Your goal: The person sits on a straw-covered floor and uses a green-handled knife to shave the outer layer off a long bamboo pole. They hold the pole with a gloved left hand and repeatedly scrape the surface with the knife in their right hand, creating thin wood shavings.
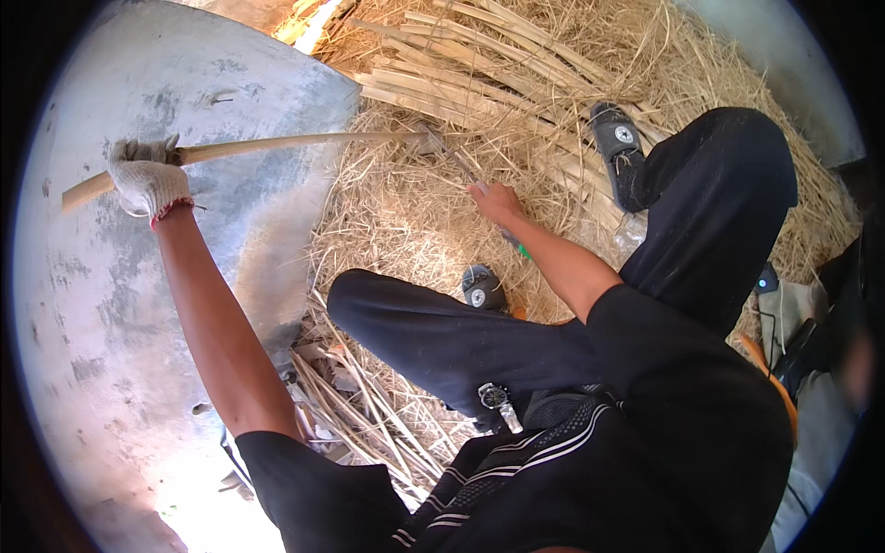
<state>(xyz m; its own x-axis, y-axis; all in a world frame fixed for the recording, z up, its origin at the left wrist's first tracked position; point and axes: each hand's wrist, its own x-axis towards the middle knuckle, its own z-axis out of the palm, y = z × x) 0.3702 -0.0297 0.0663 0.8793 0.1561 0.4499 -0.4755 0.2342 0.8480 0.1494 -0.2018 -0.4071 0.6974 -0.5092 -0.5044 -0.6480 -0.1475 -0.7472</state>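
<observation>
My left hand (150, 177), in a whitish knit glove with a red cuff edge, is wrapped round a long bamboo strip (286, 145) near its left end. The strip runs right across the picture, bowing slightly, to the blade of a knife (452, 155). My bare right hand (498, 203) is closed round the knife's handle, whose lower end shows a bit of green. The blade tip touches or overlaps the strip's far end; which of these, I cannot tell.
Split bamboo strips (442, 69) lie at the far side over curly shavings (387, 212). A grey wall (120, 304) rises on the left. More thin strips (369, 405) lie near my bent legs. My sandalled feet rest among the shavings. A metal wristwatch (498, 404) is at my waist.
</observation>
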